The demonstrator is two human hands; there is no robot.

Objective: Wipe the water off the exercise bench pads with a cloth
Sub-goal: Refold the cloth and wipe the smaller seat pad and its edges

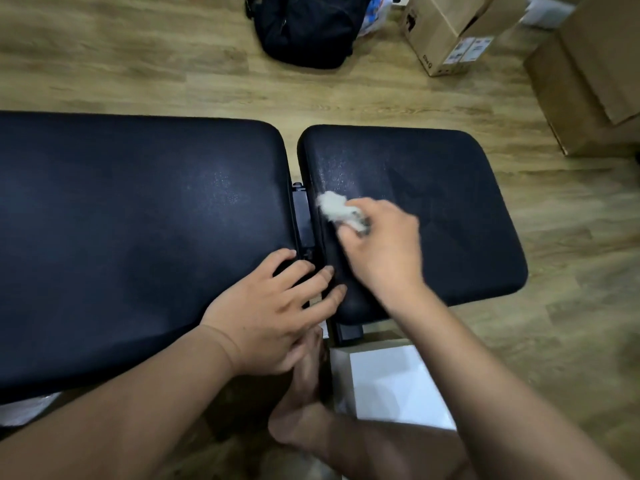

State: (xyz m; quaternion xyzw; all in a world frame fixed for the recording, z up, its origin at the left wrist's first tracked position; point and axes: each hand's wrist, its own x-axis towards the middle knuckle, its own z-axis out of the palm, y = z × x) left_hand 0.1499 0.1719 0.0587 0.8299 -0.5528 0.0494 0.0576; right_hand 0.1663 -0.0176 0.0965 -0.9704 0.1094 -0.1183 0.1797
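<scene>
Wood-grain floor [138, 64], seen from above, on which all items are set. The long back pad [121, 237], black and textured, is laid across the left and centre. The shorter seat pad [450, 220] is placed to its right, parted from it by a narrow gap in which a black metal bracket [303, 216] is exposed. A pale speckled sheen, probably fine water droplets [221, 188], is seen near the facing ends of both pads. A large cardboard box [588, 81] and a smaller cardboard box [446, 32] are stood at the upper right; a black backpack [308, 26] is laid at the top centre. A white box [398, 386] is seen below the seat pad. The left hand [266, 317] is rested flat across the gap, its fingers [294, 271] straight and spread. The right hand [384, 247], motion-blurred, is curled round a crumpled white cloth [337, 207], which is pressed on the seat pad near its left edge.
</scene>
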